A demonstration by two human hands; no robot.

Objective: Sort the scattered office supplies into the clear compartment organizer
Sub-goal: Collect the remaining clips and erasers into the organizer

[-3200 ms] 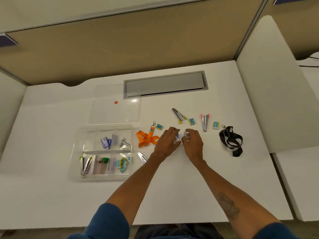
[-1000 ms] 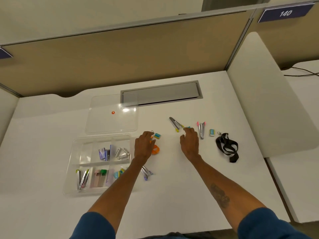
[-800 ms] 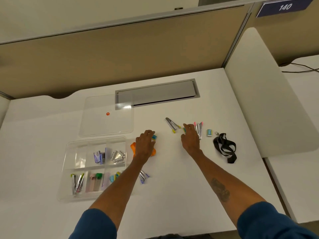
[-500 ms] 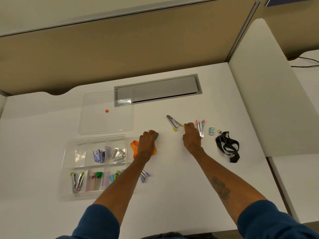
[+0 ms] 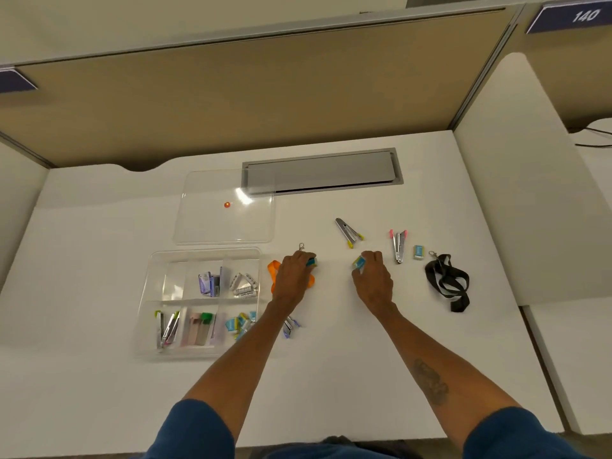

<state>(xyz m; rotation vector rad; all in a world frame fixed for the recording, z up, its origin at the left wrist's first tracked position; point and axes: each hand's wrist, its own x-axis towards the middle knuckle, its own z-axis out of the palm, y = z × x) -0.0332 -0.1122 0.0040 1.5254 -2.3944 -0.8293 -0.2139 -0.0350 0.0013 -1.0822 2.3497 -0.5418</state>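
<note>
My left hand pinches a blue eraser mid-counter, beside the orange lanyard. My right hand pinches a second eraser. I should lift both straight up so the lanyard does not snag. Then I drop them by the sorted erasers in the clear organizer, toward the counter's left edge.

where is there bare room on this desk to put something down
Bare desk left of the organizer and lid; the near strip between the forearms; the corner right of the grey hatch. Crowded: the row from the orange lanyard past the left hand, right hand, yellow staple remover, pink staple remover to the black lanyard.
</note>
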